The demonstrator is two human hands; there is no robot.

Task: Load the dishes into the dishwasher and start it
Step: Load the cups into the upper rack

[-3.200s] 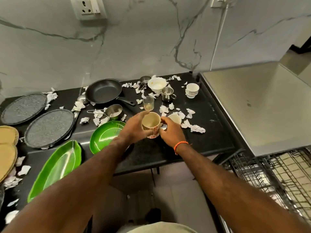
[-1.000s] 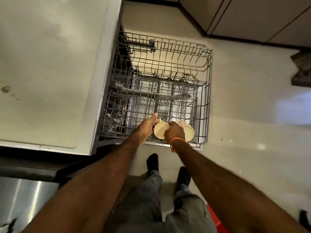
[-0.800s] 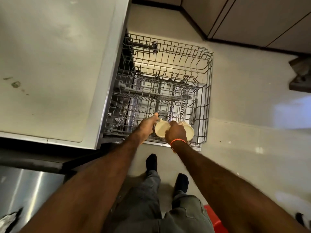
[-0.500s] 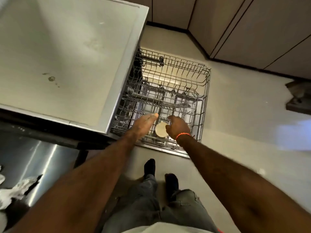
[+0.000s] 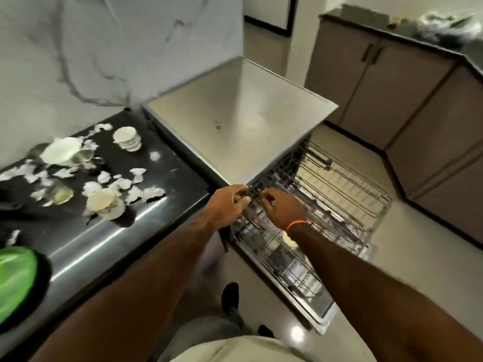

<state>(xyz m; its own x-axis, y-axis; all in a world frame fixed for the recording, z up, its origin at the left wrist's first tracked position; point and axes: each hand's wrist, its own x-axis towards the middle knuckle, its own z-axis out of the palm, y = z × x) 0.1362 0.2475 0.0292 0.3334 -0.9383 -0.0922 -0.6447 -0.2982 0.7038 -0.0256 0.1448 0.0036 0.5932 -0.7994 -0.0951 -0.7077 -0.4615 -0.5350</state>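
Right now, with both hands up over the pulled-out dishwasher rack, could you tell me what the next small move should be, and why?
Probably swing the left hand over to the cream cup on the black countertop. Both hands appear to hold nothing, the right hand hovers over the wire rack, and dishes such as the stacked white bowls wait unloaded.

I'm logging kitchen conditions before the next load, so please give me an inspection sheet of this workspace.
Surface: black counter, glossy, littered.
Job's things: pulled-out dishwasher rack; stacked small bowls and a cup on the counter; green plate at the left edge.
Clutter: white paper scraps among the dishes.
Grippers: left hand and right hand empty, fingers loosely curled, over the rack.
Cables: nothing seen.
Surroundings: marble wall, brown cabinets.
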